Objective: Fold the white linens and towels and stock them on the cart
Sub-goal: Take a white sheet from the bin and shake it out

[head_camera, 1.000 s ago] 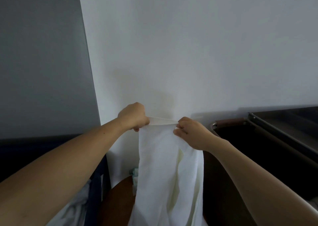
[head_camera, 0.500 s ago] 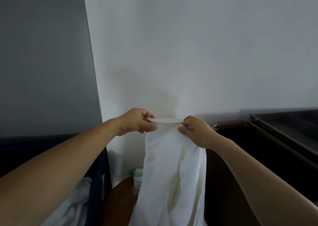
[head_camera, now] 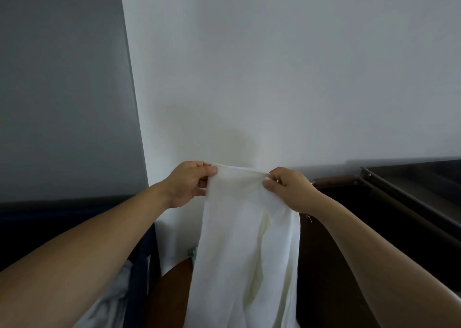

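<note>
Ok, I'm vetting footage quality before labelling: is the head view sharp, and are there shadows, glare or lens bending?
Head view: sharp on the left hand, right hand and white linen; dim, even light, no glare; a faint shadow on the white wall above the hands; wide-angle bending bows the corner beside the grey wall.

view: head, wide-angle | faces: forward at the white wall (head_camera: 274, 65), tilted slightly down | range: near the left hand (head_camera: 189, 183) and right hand (head_camera: 289, 190), which pinch the white linen (head_camera: 249, 240) just below frame centre | forearms enter from the lower corners
</note>
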`<state>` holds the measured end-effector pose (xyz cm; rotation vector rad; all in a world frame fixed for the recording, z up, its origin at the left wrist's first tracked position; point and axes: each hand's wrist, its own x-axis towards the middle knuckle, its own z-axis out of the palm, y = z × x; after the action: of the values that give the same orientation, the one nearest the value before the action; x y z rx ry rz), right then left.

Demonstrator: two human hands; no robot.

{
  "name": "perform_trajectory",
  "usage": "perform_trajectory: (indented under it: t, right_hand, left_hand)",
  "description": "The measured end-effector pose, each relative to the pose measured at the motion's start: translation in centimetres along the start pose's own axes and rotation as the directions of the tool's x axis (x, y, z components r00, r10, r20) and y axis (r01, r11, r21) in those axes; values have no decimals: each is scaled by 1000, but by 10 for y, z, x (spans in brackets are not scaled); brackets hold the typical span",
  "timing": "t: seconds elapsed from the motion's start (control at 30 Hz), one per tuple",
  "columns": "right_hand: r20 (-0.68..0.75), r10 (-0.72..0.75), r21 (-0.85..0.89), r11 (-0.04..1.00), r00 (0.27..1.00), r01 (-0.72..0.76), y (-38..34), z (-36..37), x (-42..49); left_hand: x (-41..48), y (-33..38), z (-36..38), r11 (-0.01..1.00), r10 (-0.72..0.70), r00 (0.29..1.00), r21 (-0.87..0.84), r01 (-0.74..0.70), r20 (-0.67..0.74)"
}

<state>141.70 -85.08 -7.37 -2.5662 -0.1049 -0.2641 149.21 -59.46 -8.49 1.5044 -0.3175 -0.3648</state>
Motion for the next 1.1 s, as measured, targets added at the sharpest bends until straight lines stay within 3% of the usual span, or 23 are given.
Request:
perform_trajectory:
  t: [0.1, 0.17, 0.23, 0.43, 0.57, 0.73, 0.9, 1.03, 1.1]
  right_hand:
    - [-139, 83, 97, 993, 987, -70, 3, -2, 2]
    - [-281, 218, 214, 964, 935, -161, 5, -5, 5]
    - [-327, 326, 284, 929, 887, -237, 2, -2, 6]
    - [-341, 284, 266, 943, 896, -198, -30, 27, 8]
    - [-298, 292, 352, 919, 909, -180, -33, 27, 7]
    - [-249, 322, 473, 863, 913, -176, -35, 32, 6]
    - [1, 357, 681, 684, 934, -262, -38, 29, 4]
    - [154, 231, 812, 524, 961, -257, -36, 20, 0]
    - [188, 167, 803, 542, 968, -249, -32, 12, -2]
  left_hand:
    - [0, 3, 10, 997, -33, 995, -69, 26, -98]
    - [3, 7, 19, 996, -65, 972, -81, 48, -227]
    - [6, 8, 33, 997, -64, 950, -54, 50, -306]
    - [13, -6, 91, 977, 114, 958, 202, -61, -264]
    - [13, -9, 95, 920, 227, 941, 373, -123, -250]
    - [9, -11, 98, 923, 214, 947, 366, -115, -241]
    - [3, -13, 96, 929, 213, 963, 341, -146, -167]
    - [5, -17, 89, 847, 318, 934, 492, -203, -162]
    - [5, -18, 84, 777, 422, 890, 575, -257, -173]
